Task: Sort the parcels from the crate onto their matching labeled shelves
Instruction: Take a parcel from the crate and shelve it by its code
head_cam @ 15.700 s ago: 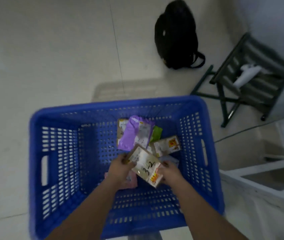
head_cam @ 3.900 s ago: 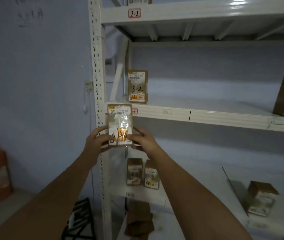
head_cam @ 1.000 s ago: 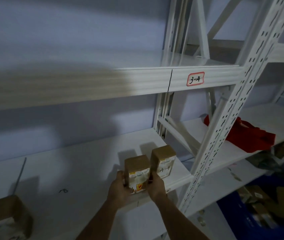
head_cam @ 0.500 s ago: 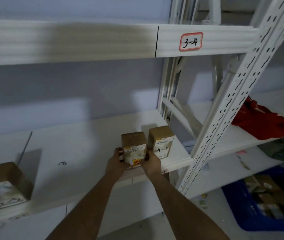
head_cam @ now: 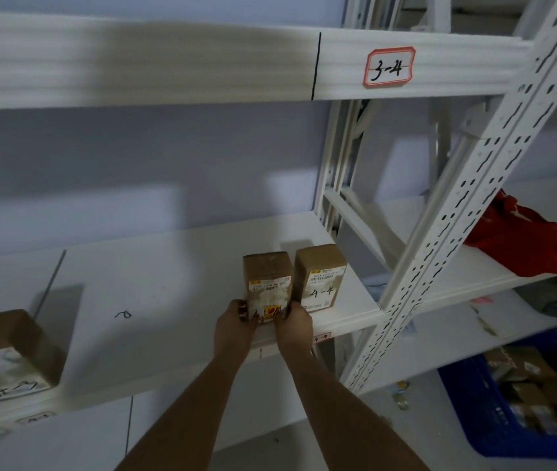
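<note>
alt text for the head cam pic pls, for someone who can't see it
Both hands, left hand and right hand, hold a small brown parcel upright on a white shelf, right beside another parcel marked 4-4. The beam above carries a 3-4 label; a blue crate of parcels sits at lower right.

Brown parcels (head_cam: 268, 283) with white-and-yellow labels stand on a white shelf (head_cam: 154, 287), near a red cloth (head_cam: 522, 239) and blue crate (head_cam: 467, 413)

Two parcels side by side on shelf (head_cam: 168, 266) – held parcel (head_cam: 268, 287) left of 4-4 parcel (head_cam: 319, 277), 3rd parcel (head_cam: 8, 351) far left, crate (head_cam: 467, 409) below, btm right.
</note>
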A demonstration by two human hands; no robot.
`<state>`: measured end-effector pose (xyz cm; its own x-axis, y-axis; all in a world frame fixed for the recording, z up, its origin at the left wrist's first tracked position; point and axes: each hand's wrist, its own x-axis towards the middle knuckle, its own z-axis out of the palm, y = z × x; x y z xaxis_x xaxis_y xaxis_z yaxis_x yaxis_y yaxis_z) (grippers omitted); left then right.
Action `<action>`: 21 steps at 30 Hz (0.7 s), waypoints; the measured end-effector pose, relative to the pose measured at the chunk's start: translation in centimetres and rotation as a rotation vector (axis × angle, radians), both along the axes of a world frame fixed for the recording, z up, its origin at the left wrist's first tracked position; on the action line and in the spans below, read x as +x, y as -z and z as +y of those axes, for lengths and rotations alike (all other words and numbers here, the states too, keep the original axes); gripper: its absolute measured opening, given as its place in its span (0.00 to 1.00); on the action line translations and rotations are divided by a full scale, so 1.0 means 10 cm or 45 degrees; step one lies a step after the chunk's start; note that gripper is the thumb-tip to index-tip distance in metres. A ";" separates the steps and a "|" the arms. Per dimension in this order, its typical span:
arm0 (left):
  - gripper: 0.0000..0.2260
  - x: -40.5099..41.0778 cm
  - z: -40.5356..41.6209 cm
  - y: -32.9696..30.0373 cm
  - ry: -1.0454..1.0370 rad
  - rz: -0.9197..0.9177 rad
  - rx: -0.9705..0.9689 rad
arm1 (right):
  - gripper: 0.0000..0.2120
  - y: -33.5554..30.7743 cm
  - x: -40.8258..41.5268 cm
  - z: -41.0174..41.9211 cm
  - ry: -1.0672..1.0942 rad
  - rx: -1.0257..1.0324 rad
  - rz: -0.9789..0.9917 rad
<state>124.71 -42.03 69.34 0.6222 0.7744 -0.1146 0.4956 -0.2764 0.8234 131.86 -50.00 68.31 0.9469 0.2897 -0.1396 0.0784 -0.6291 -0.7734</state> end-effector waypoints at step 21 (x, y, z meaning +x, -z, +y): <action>0.29 -0.93 0.13 -0.16 0.076 0.066 -0.103 | 0.19 -0.21 -0.60 -0.09 0.100 -0.016 -0.007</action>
